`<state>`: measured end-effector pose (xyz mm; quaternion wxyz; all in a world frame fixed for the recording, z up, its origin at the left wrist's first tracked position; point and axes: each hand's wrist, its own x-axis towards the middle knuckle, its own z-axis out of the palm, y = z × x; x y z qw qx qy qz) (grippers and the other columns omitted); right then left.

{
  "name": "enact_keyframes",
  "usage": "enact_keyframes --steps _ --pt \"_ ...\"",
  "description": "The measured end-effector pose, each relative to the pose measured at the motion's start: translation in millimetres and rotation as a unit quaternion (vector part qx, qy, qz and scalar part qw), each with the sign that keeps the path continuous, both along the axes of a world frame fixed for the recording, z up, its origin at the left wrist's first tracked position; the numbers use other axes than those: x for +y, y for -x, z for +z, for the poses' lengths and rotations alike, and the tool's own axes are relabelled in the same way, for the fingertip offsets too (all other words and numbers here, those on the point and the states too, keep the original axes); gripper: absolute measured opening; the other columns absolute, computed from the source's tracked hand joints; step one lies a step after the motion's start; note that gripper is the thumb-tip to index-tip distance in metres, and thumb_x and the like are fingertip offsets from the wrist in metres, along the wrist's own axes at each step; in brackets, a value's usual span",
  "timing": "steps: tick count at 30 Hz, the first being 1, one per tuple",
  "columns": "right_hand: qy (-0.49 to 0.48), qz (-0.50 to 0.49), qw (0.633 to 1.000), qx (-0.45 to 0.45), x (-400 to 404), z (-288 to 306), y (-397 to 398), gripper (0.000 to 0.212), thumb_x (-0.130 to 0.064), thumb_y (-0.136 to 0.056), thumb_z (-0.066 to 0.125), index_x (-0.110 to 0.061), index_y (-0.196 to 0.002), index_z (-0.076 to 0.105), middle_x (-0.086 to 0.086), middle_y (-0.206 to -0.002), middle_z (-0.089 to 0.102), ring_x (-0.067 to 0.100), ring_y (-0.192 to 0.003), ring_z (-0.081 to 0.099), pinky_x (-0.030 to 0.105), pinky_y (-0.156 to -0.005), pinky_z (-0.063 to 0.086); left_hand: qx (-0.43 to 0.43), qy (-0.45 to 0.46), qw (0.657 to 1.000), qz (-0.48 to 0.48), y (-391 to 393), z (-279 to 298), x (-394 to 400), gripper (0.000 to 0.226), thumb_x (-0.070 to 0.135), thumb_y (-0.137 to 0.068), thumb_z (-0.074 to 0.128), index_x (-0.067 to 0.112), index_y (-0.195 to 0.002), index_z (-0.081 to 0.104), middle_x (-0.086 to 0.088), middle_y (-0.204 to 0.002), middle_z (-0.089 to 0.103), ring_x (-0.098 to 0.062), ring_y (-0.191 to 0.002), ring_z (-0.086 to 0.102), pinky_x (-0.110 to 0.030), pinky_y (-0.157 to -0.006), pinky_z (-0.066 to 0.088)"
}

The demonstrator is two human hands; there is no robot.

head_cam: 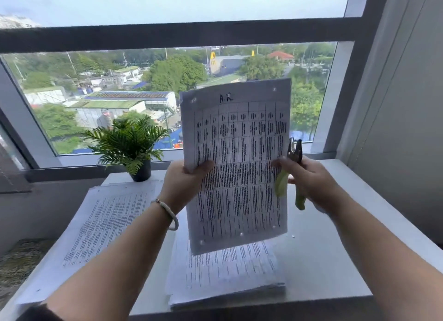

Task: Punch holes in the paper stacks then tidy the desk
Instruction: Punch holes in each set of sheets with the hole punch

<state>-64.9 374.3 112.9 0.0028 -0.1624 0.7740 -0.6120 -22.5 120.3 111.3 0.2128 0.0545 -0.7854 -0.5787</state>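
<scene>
1. Held sheet point(236, 167) has handwritten "A.R" at top; the printed table below it is too blurred to read. Small punched holes sit near its top corners and along its bottom edge.
2. Left hand point(185, 184) pinches the sheet's left edge, thumb on the front, keeping it upright above the tabletop point(335, 260).
3. Right hand point(309, 179) grips the hole punch point(296, 174) by its green handles, metal head pointing up, with a fingertip touching the sheet's right edge.
4. Middle paper stack point(227, 280) lies flat under the raised sheet, near the tabletop's front edge; its text is unreadable.
5. Left paper stack point(96, 229) overhangs the tabletop's left side; its near corner is hidden by the left forearm.
6. Potted plant point(130, 145) stands at the back edge by the window point(167, 38).
7. Right half of the tabletop is bare, with one tiny white speck point(292, 236) on it.
8. A yellow arch sign point(212, 56) shows on a building outside.
9. A bracelet point(167, 211) is on the left wrist.
</scene>
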Motion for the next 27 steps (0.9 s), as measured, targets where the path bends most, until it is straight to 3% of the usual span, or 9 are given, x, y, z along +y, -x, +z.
enact_keyframes --steps 4,7,10,12,14,16,18,24,27 --pt "0.028 -0.021 0.996 -0.081 15.5 20.0 18.3 0.03 -0.033 -0.098 0.051 -0.005 -0.094 0.063 0.019 -0.099 0.066 0.038 -0.102 0.063 0.049 -0.082 0.052 -0.107 -0.13 0.983 -0.071 6.5 12.0 -5.6 0.016 0.011 -0.082 0.071 0.002 -0.095 0.068 -0.015 -0.094 0.071 -0.03 -0.089 0.069 -0.043 -0.082 0.057" --pt "0.005 -0.026 0.993 -0.113 35.2 27.2 24.5 0.03 -0.038 -0.096 0.051 -0.011 -0.089 0.059 0.015 -0.084 0.064 0.034 -0.09 0.064 0.044 -0.073 0.05 -0.167 -0.175 0.967 -0.085 3.9 -0.6 -10.1 0.024 0.006 -0.083 0.068 -0.006 -0.103 0.064 -0.019 -0.096 0.07 -0.032 -0.088 0.069 -0.042 -0.08 0.057" --pt "-0.191 -0.024 0.976 -0.098 52.6 26.6 28.2 0.049 -0.063 -0.08 0.052 -0.017 -0.09 0.066 0.01 -0.08 0.062 0.023 -0.076 0.059 0.032 -0.065 0.044 -0.206 -0.215 0.95 -0.092 1.5 -17.4 -15.7 0.019 0.004 -0.084 0.067 -0.006 -0.099 0.063 -0.02 -0.09 0.071 -0.03 -0.078 0.071 -0.037 -0.068 0.06" --pt "-0.372 -0.03 0.927 -0.045 54.2 20.6 30.5 0.066 -0.078 -0.072 0.042 -0.019 -0.082 0.069 0.003 -0.073 0.061 0.017 -0.067 0.056 0.03 -0.061 0.043 -0.225 -0.225 0.942 -0.109 0.0 -28.4 -16.1 0.02 0.003 -0.083 0.067 -0.007 -0.1 0.062 -0.02 -0.087 0.071 -0.028 -0.072 0.071 -0.036 -0.062 0.06" --pt "-0.504 -0.039 0.863 -0.001 50.4 14.9 32.5 0.091 -0.094 -0.06 0.026 -0.015 -0.076 0.069 0.001 -0.07 0.063 0.016 -0.07 0.059 0.034 -0.071 0.048 -0.241 -0.229 0.935 -0.121 -2.6 -37.5 -13.0 0.021 0.002 -0.082 0.067 -0.009 -0.1 0.062 -0.021 -0.086 0.071 -0.029 -0.069 0.07 -0.034 -0.059 0.06" --pt "-0.581 -0.042 0.813 0.002 46.4 9.7 34.5 0.11 -0.101 -0.046 0.012 -0.012 -0.076 0.068 0.003 -0.071 0.064 0.018 -0.072 0.06 0.036 -0.077 0.049 -0.248 -0.235 0.93 -0.133 -4.1 -45.4 -8.8 0.02 0.002 -0.082 0.066 -0.009 -0.099 0.063 -0.02 -0.083 0.071 -0.028 -0.068 0.07 -0.033 -0.058 0.059" --pt "-0.611 -0.038 0.79 -0.017 43.2 5.4 36.0 0.112 -0.102 -0.043 0.009 -0.012 -0.077 0.067 0.004 -0.072 0.064 0.019 -0.073 0.059 0.037 -0.078 0.05 -0.249 -0.239 0.927 -0.144 -4.2 -51.8 -5.0 0.019 0.001 -0.082 0.066 -0.009 -0.098 0.063 -0.02 -0.083 0.071 -0.029 -0.069 0.07 -0.034 -0.059 0.059" --pt "-0.582 -0.038 0.812 -0.034 33.9 3.2 34.6 0.105 -0.094 -0.053 0.014 -0.011 -0.086 0.068 0.005 -0.079 0.063 0.02 -0.079 0.06 0.037 -0.087 0.05 -0.271 -0.221 0.922 -0.167 -5.9 -66.9 -2.3 0.023 0.001 -0.081 0.067 -0.009 -0.1 0.062 -0.021 -0.087 0.069 -0.029 -0.072 0.069 -0.033 -0.06 0.059" --pt "-0.533 -0.038 0.844 -0.048 34.3 0.0 36.4 0.097 -0.09 -0.058 0.018 -0.01 -0.081 0.068 0.004 -0.074 0.062 0.022 -0.075 0.06 0.037 -0.084 0.05 -0.287 -0.21 0.917 -0.179 -7.5 -72.3 -3.1 0.033 0.005 -0.075 0.072 -0.011 -0.102 0.061 -0.02 -0.087 0.07 -0.031 -0.076 0.069 -0.036 -0.065 0.059"
